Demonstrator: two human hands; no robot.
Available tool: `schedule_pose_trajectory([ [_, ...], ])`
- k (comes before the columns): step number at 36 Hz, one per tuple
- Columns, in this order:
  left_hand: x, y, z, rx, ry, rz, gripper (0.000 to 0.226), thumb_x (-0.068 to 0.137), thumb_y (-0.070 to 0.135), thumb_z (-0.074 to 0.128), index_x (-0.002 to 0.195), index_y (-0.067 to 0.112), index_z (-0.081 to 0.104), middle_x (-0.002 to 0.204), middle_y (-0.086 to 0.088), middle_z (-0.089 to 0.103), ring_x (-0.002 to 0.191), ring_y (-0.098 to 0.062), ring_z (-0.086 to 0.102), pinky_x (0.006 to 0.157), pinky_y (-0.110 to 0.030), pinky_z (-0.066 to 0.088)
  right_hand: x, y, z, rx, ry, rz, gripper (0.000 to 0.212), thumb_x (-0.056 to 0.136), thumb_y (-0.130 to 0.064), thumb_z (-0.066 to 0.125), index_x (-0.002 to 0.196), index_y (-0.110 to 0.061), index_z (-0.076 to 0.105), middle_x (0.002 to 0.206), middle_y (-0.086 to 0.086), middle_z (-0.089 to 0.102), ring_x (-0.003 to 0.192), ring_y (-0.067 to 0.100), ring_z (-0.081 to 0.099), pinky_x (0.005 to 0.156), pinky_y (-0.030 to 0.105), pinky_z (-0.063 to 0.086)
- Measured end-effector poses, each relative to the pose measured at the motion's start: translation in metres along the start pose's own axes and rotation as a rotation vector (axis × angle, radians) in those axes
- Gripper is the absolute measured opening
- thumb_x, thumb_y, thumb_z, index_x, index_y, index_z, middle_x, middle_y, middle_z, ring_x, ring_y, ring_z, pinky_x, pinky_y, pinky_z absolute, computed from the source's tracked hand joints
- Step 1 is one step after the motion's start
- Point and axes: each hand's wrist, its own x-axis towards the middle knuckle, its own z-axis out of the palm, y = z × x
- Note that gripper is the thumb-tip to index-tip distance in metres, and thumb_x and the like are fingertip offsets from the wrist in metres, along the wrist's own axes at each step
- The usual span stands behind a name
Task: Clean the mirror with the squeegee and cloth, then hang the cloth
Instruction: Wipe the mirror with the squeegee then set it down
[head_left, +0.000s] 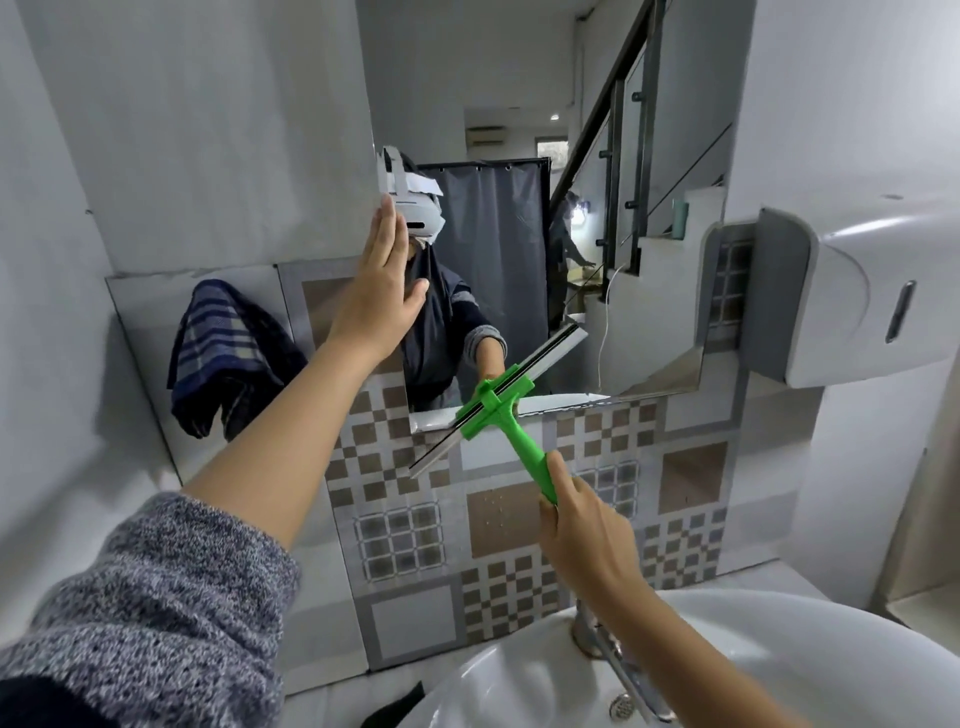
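The mirror (519, 93) hangs on the wall ahead, above patterned tiles. My left hand (382, 283) is flat with fingers apart at the mirror's left edge and holds nothing. My right hand (582, 525) grips the handle of a green squeegee (501, 402). Its blade lies tilted across the mirror's bottom edge, partly on the glass and partly over the tiles. A dark blue checked cloth (228, 358) hangs on the wall to the left of the mirror, apart from both hands.
A white sink (779, 639) with a chrome tap (608, 649) sits below my right arm. A white dispenser (857, 296) juts from the wall at right. Patterned tiles (498, 530) cover the wall under the mirror. Someone else appears reflected near a staircase.
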Motion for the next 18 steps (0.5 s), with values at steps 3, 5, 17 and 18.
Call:
schedule_pose_trajectory([
  [3, 0.0, 0.005, 0.002, 0.015, 0.014, -0.036, 0.074, 0.093, 0.014, 0.05, 0.145, 0.003, -0.002, 0.156, -0.01, -0.009, 0.144, -0.021, -0.004, 0.101, -0.015, 0.019, 0.006, 0.017, -0.014, -0.05, 0.014, -0.047, 0.05, 0.095, -0.023, 0.045, 0.141, -0.014, 0.028, 0.091, 0.007, 0.064, 0.052, 0.013, 0.051, 0.04, 0.015, 0.032],
  [5, 0.0, 0.009, 0.004, 0.003, 0.025, -0.065, 0.075, 0.093, 0.015, 0.05, 0.145, 0.004, -0.004, 0.156, -0.009, -0.01, 0.144, -0.02, -0.006, 0.1, -0.012, 0.016, 0.01, 0.029, -0.023, -0.075, 0.042, -0.067, 0.046, 0.093, -0.019, 0.049, 0.136, -0.01, 0.037, 0.084, 0.009, 0.066, 0.046, 0.013, 0.046, 0.036, 0.014, 0.025],
  [17, 0.004, 0.023, 0.017, -0.031, 0.097, -0.163, 0.078, 0.092, 0.018, 0.054, 0.145, 0.002, -0.002, 0.155, -0.013, -0.01, 0.143, -0.024, -0.006, 0.097, 0.006, -0.005, 0.035, 0.1, -0.082, -0.161, 0.117, -0.017, 0.044, 0.091, -0.017, 0.053, 0.132, -0.009, 0.042, 0.069, 0.001, 0.054, 0.043, 0.017, 0.043, 0.035, 0.018, 0.018],
  [18, 0.004, 0.024, 0.018, -0.027, 0.101, -0.172, 0.079, 0.092, 0.019, 0.054, 0.145, 0.003, -0.002, 0.156, -0.012, -0.01, 0.143, -0.023, -0.006, 0.096, 0.007, -0.004, 0.036, 0.105, -0.083, -0.146, 0.118, -0.006, 0.045, 0.092, -0.018, 0.052, 0.134, -0.009, 0.04, 0.069, 0.0, 0.053, 0.044, 0.017, 0.045, 0.035, 0.019, 0.021],
])
